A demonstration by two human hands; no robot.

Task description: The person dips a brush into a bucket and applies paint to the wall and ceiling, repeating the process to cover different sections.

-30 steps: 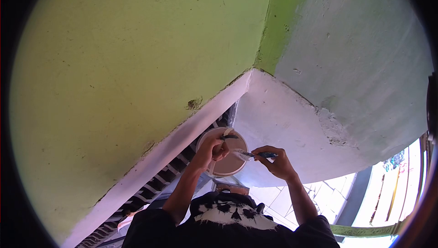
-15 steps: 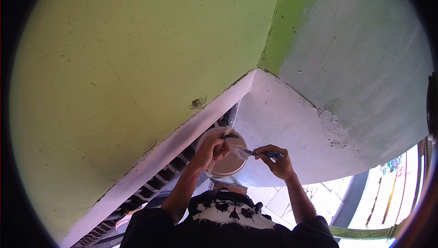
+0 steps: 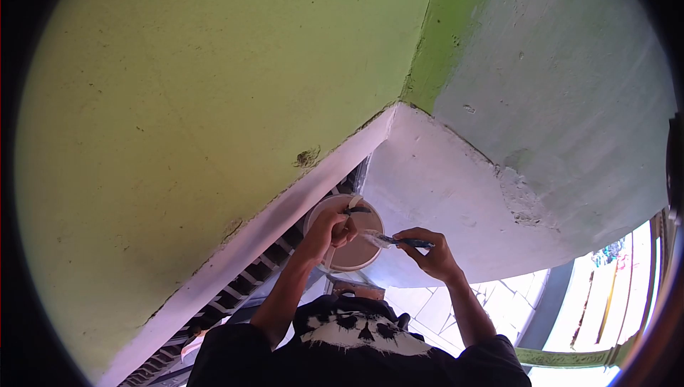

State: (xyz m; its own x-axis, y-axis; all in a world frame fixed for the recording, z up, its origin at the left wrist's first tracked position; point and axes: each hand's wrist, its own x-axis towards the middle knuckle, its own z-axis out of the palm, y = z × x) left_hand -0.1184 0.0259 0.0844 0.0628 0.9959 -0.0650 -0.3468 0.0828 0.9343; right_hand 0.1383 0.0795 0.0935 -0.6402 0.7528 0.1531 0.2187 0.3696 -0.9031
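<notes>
Because the left hand [image 3: 329,232] is wrapped over the near rim of a small round bucket [image 3: 360,246], its fingers curled shut on the edge, the bucket sits tipped with its mouth facing the person and its tan inside showing. A pale strip [image 3: 354,203] runs under those fingers; whether it is the handle or a stick cannot be told. Just to the right of that grip, the right hand [image 3: 436,257] pinches the dark handle of a brush [image 3: 388,241] between thumb and fingertips, closed tightly on it. The pale bristles point toward the left hand and lie at the bucket's rim, touching or nearly so. Holding the bucket this close, at chest height, seems to keep the bristles within easy reach of it.

Beyond both hands rises a wide yellow-green wall [image 3: 178,102], rough and speckled, meeting a paler grey-green wall [image 3: 570,102] at a corner. A white band [image 3: 427,187] runs along behind the bucket, chipped on its right side. Under the left forearm lies a dark slatted grille [image 3: 242,280], and past the right forearm a pale tiled floor [image 3: 513,301]. The person's black printed shirt [image 3: 356,333] fills the bottom edge.
</notes>
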